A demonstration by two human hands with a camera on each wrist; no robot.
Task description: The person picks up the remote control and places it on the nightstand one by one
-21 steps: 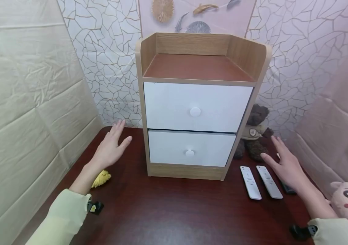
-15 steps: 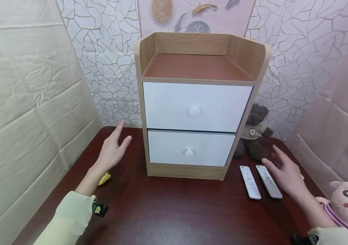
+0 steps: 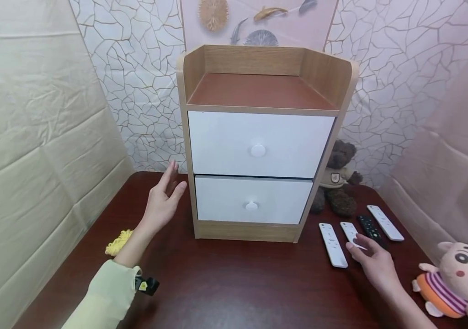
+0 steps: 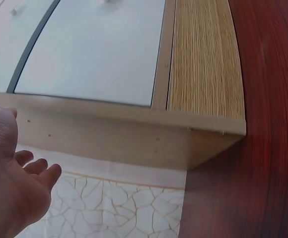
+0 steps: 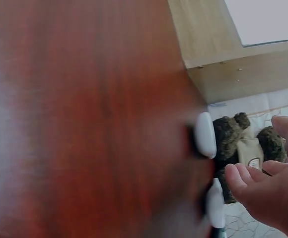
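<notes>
In the head view, the left hand [image 3: 164, 203] was held released, fingers straight, just beside the left wall of the wooden cabinet [image 3: 258, 137], with a yellow scrunchie [image 3: 118, 242] lying on the desk [image 3: 238, 283] behind its wrist. The right hand [image 3: 375, 262] was also seen released, its fingertips laid over the near end of the second white remote [image 3: 351, 234]. To that grip's left the first white remote [image 3: 332, 238] was found; beyond its fingers a black remote [image 3: 370, 230] and a third white remote [image 3: 385, 222] were set. A brown teddy bear [image 3: 338, 183] was placed farther off, and a pink plush doll [image 3: 456, 285] to the right.

In the left wrist view, the left hand [image 4: 15, 188] was shown with fingers loose, near the cabinet [image 4: 203, 64] side but apart from it.

In the right wrist view, the right hand [image 5: 268, 191] was shown relaxed above two blurred white remotes [image 5: 205, 135], the teddy bear [image 5: 243, 139] beyond.
</notes>
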